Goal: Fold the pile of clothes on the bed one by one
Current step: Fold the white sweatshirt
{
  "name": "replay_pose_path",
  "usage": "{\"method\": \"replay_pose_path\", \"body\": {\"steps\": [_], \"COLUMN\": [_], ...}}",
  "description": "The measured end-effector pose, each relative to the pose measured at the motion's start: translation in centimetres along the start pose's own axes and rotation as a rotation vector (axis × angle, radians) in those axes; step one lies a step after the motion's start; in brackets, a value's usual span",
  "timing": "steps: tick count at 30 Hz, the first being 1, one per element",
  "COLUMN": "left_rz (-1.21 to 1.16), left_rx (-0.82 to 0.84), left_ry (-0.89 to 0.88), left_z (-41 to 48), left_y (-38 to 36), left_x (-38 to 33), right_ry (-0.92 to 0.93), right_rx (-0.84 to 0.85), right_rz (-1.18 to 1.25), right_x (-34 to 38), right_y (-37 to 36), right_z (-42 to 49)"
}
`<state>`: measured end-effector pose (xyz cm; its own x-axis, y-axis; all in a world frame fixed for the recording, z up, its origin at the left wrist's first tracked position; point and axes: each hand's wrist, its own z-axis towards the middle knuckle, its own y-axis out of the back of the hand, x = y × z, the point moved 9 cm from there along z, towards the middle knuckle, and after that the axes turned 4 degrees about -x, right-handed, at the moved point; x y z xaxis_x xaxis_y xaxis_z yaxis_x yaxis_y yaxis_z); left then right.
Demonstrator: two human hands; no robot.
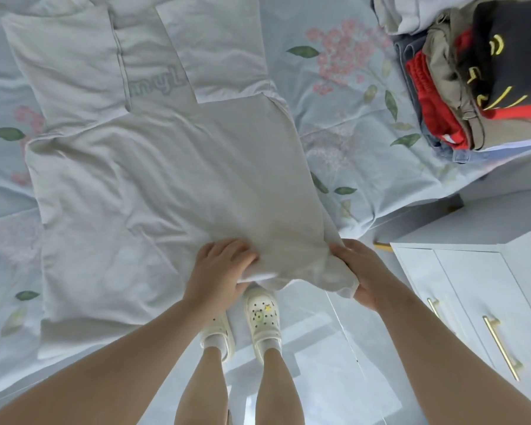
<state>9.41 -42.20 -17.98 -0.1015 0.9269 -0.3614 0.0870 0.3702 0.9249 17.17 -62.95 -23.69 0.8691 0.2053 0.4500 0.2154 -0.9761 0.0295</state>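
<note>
**At the bed's edge: two hands, one pale garment**

Between the two hands hung the near hem of a single pale garment, the rest of it spread flat on the flowered bed sheet beyond the fingers. The left hand gripped the hem, its fingers curled over a bunched fold. The right hand held the corner just beside it, thumb on top and fingers hidden under the cloth.

Far beyond the left hand, grey lettering on the garment was partly covered by a folded-over panel and could not be read (only a few letters showed).

Well beyond the right hand and to its outer side sat one stack of folded clothes, cut off by the frame's top and right edges. Dark, olive, red, blue-grey and white layers showed, but their exact number was unclear.

Below the hands stood two pale clogs, the left one half hidden by the left forearm. Just outside the right wrist was one white cabinet with two gold handles, the nearer one mostly hidden behind the arm.
</note>
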Motion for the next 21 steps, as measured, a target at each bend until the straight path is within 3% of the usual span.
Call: {"method": "replay_pose_path", "body": {"steps": [3,5,9,13,16,21], "left_rz": [-0.038,-0.019,-0.092,-0.155,-0.264,-0.336], "left_rx": [0.019,0.102,0.145,0.145,0.188,0.355], "left_ry": [0.124,0.176,0.245,0.333,0.449,0.595], "left_z": [0.6,0.6,0.5,0.6,0.9,1.5], "left_y": [0.0,-1.0,-2.3,-2.8,-2.8,-2.8], "left_x": [1.4,2.1,3.0,3.7,4.3,4.8], "right_ry": [0.094,0.218,0.494,0.616,0.602,0.665], "right_rx": [-0.276,-0.375,-0.27,-0.085,-0.136,-0.366], "right_rz": [-0.315,-0.511,-0.628,-0.844,-1.045,-1.213], "right_x": [0.2,0.7,0.6,-1.6,-2.8,-2.0], "right_y": [3.1,3.6,0.0,-4.4,-5.6,-7.4], "right_z": [0.7,0.6,-1.2,-3.1,-2.9,-2.9]}}
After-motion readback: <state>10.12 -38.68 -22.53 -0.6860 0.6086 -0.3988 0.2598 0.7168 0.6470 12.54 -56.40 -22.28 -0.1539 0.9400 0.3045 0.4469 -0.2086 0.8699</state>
